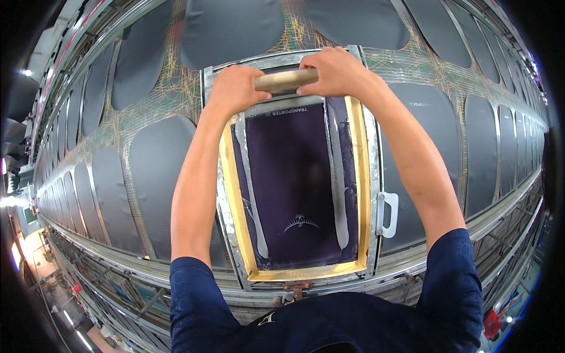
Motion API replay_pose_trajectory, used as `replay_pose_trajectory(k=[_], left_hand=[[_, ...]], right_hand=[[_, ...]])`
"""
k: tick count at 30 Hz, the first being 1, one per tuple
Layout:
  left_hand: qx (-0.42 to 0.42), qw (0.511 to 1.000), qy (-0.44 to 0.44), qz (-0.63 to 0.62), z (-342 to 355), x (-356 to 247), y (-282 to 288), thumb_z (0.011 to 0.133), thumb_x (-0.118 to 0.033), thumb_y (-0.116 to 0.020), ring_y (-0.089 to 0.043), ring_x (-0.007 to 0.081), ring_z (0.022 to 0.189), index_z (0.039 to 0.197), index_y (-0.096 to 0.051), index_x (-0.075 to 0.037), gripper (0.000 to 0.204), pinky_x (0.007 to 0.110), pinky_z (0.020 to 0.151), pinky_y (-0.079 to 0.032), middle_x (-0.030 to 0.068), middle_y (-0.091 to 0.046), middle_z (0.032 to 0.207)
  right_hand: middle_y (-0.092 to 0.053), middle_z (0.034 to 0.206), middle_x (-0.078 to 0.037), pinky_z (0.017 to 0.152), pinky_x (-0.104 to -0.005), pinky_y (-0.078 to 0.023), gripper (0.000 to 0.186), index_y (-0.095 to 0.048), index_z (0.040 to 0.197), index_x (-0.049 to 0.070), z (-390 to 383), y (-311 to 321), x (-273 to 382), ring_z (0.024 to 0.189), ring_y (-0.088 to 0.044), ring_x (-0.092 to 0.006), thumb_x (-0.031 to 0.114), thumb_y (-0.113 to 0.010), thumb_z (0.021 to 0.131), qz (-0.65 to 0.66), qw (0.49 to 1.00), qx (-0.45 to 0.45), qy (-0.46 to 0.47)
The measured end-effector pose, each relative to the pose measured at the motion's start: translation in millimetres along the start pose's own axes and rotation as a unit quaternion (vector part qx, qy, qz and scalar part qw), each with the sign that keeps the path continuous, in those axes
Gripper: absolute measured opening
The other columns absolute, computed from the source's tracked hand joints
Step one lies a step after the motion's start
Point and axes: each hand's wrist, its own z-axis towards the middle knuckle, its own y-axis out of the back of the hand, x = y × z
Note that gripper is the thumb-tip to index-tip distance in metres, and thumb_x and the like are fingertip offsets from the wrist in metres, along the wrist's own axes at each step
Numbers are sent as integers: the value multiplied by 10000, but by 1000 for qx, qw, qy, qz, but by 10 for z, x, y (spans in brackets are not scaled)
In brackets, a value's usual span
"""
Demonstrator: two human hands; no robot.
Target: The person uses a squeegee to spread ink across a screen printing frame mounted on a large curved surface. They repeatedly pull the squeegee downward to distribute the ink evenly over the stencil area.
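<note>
"Grip?"

"Left hand (235, 88) and right hand (335, 72) grasp opposite ends of the wood-handled squeegee (286, 79), presumably to spread pressure evenly."

"Layout, largest first?"

"Long printing table (400, 65) bearing dark panels (232, 29); on it, the screen frame (372, 135); squeegee across the frame's far end."

"Not verifiable?"

"Whatever lies beneath the screen; the squeegee's blade; most fingertips. Outermost panels are indistinct."

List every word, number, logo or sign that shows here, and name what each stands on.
Purple screen, top: one line of pale lettering; I won't copy the wording.
Purple screen, lower part: a pale arched emblem, no letters readable in it.
Dark panel to the right: faint lettering, too small to read surely.
Dark blue shirt: a small pale mark.
</note>
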Motion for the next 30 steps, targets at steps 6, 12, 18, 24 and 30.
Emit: replay_pose_trajectory(k=[6, 12, 18, 24, 30], left_hand=[[20, 999, 24, 11, -30, -19, -56, 703, -394, -872, -709, 331, 879, 1015, -792, -154, 402, 463, 808, -547, 95, -746, 837], [14, 1000, 11, 14, -980, -350, -265, 710, -355, -846, -716, 316, 886, 930, -776, -165, 299, 447, 834, -536, 95, -755, 871], [-39, 998, -50, 1, -2829, -1037, -890, 645, -221, -859, -675, 294, 751, 869, -774, -175, 244, 438, 788, -465, 60, -737, 799], [-29, 997, -44, -55, -3492, -1311, -964, 651, -142, -848, -638, 210, 796, 897, -784, -166, 256, 386, 807, -415, -9, -740, 838], [-70, 996, -59, 15, -2213, -797, -585, 712, -219, -821, -675, 236, 821, 896, -772, -168, 197, 419, 827, -430, 30, -741, 840]], right_hand=[[-732, 767, -156, 748, -434, -558, 290, -767, 857, 87, 117, -270, -34, 769, -713, -341, 348, -812, 737, -46, 999, 3, -14], [-730, 786, -144, 833, -457, -527, 264, -747, 822, 100, -777, -451, 571, 819, -709, -357, 342, -811, 739, -44, 998, 44, -28], [-659, 695, -103, 779, -453, -499, 192, -679, 762, 102, -2516, -1176, 1256, 746, -658, -324, 164, -816, 642, -41, 997, -22, 54], [-683, 757, -70, 867, -399, -452, 152, -724, 806, 108, -3140, -1266, 1604, 831, -655, -276, 127, -799, 675, 17, 999, 6, 38], [-688, 737, -112, 780, -457, -496, 157, -720, 791, 98, -1926, -841, 1020, 802, -672, -332, 191, -816, 710, -40, 997, -43, 45]])
